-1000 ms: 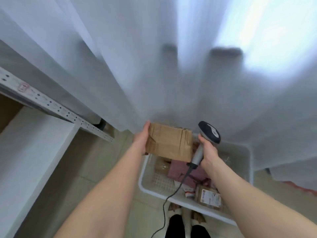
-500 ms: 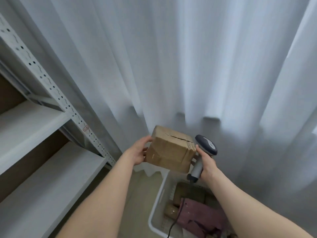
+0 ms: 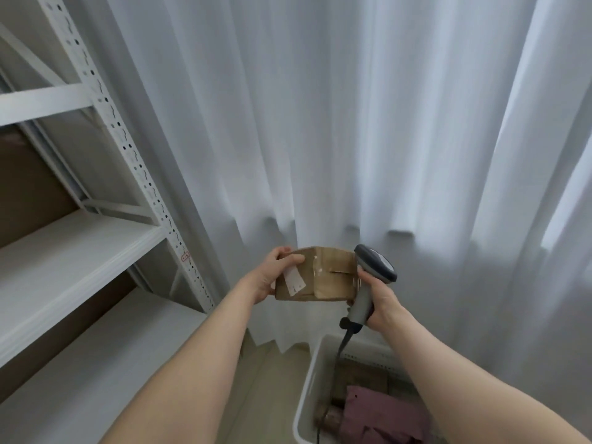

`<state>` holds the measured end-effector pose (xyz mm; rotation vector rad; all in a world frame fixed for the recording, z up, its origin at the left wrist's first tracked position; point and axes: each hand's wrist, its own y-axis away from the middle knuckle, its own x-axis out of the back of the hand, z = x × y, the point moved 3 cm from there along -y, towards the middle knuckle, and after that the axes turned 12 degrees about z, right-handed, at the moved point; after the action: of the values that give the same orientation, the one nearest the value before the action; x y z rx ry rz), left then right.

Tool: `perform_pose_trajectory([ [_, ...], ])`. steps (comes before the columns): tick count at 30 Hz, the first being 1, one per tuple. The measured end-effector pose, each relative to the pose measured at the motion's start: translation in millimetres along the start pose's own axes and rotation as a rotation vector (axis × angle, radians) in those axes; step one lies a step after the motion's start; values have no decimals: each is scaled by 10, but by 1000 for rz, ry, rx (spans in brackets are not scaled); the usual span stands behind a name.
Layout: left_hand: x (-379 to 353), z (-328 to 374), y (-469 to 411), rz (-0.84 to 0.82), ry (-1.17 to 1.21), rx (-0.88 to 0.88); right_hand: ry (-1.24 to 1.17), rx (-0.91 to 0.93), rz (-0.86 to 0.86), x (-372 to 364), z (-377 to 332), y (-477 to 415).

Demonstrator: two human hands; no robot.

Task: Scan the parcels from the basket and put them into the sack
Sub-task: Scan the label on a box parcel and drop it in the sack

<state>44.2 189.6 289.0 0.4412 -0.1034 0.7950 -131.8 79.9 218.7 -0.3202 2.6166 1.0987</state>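
My left hand (image 3: pixel 272 274) grips the left end of a brown cardboard parcel (image 3: pixel 326 277), thumb over its top edge next to a white label (image 3: pixel 294 281). My right hand (image 3: pixel 378 299) holds a grey barcode scanner (image 3: pixel 368 283) by its handle, the scanner head right against the parcel's right end. Both are held in the air in front of the curtain. Below, at the bottom right, the white basket (image 3: pixel 309 389) holds a pink parcel (image 3: pixel 381 415) and brown parcels (image 3: pixel 358 379). No sack is in view.
White metal shelving (image 3: pixel 96 238) with a perforated upright stands at the left. A white curtain (image 3: pixel 352 123) hangs across the back. The scanner's black cable (image 3: pixel 341 350) drops down into the basket. Beige floor (image 3: pixel 266 379) shows between shelving and basket.
The view has tilted upward, so the basket slid to the bottom edge. The parcel has been turned, and its white label now faces me. Both hands keep their hold.
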Motion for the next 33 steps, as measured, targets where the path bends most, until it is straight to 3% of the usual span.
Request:
perform_pose_trajectory([
  [2,69,-40,94,4,113,-28,-38,-1,-14,-87,122,171],
  [5,184,-110,194,75,288,100,-117,35,18,-145,263,348],
  [7,240,-156,274,-3,295,192,-151,70,25,-165,315,459],
  [11,337,-295,430,-232,75,327,-142,163,28,-131,322,597],
  [14,310,-352,558,-329,121,384,-91,207,-11,-73,267,685],
  [19,89,-468,690,-185,250,263,11,177,-79,99,190,847],
  [22,-57,-501,772,-196,203,135,23,160,-106,272,154,891],
  [25,-184,-560,903,-183,182,123,51,148,-131,445,131,950],
  [33,-295,-709,1024,131,226,69,293,349,-28,679,-87,1172],
])
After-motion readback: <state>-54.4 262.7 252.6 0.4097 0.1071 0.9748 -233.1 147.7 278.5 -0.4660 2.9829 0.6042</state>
